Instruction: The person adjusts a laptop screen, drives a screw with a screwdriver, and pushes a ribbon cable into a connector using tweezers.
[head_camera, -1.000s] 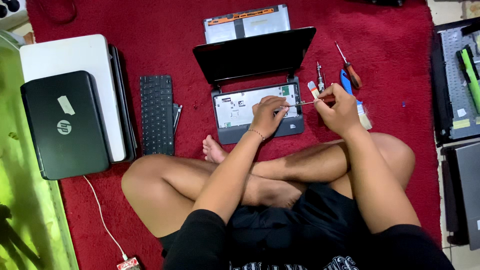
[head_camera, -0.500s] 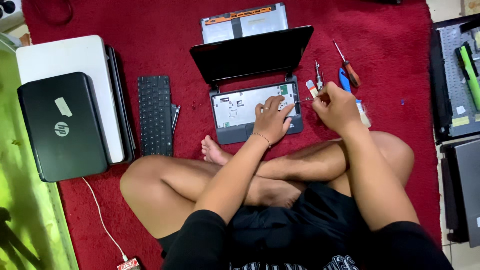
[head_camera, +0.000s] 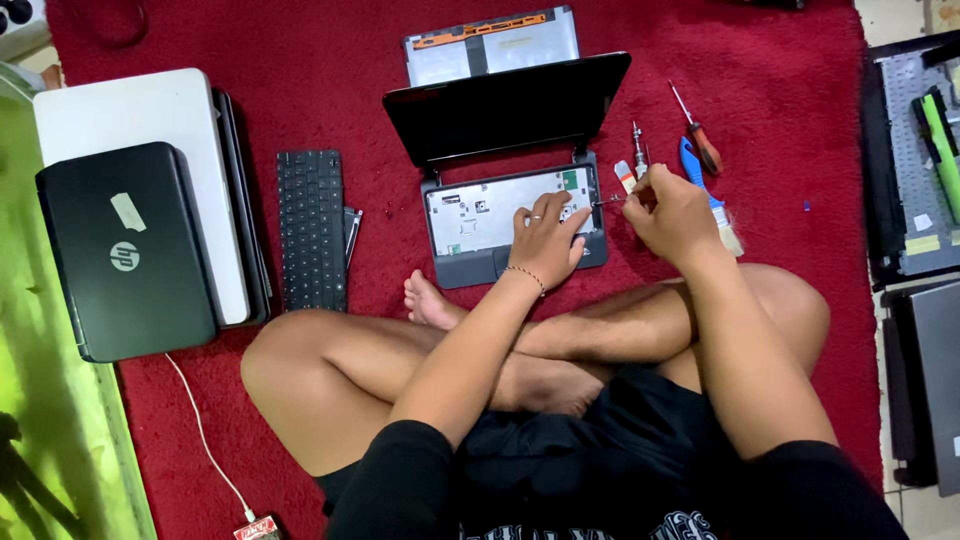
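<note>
A small black laptop (head_camera: 478, 215) lies open on the red carpet with its keyboard taken out, baring a grey metal plate. My left hand (head_camera: 545, 240) rests flat on the right part of that plate, fingers spread. My right hand (head_camera: 675, 210) grips a thin screwdriver (head_camera: 612, 199) whose tip points left at the base's right edge, near the hinge. The removed black keyboard (head_camera: 311, 228) lies to the left of the laptop.
A red-handled screwdriver (head_camera: 698, 132), a blue-handled brush (head_camera: 708, 192) and a small metal tool (head_camera: 637, 145) lie right of the laptop. A grey panel (head_camera: 490, 42) sits behind the screen. Stacked laptops (head_camera: 130, 220) lie at left, more devices (head_camera: 915, 180) at right. My crossed legs fill the foreground.
My right hand has shifted slightly left, keeping the screwdriver tip at the laptop's right edge. My left hand stays on the plate.
</note>
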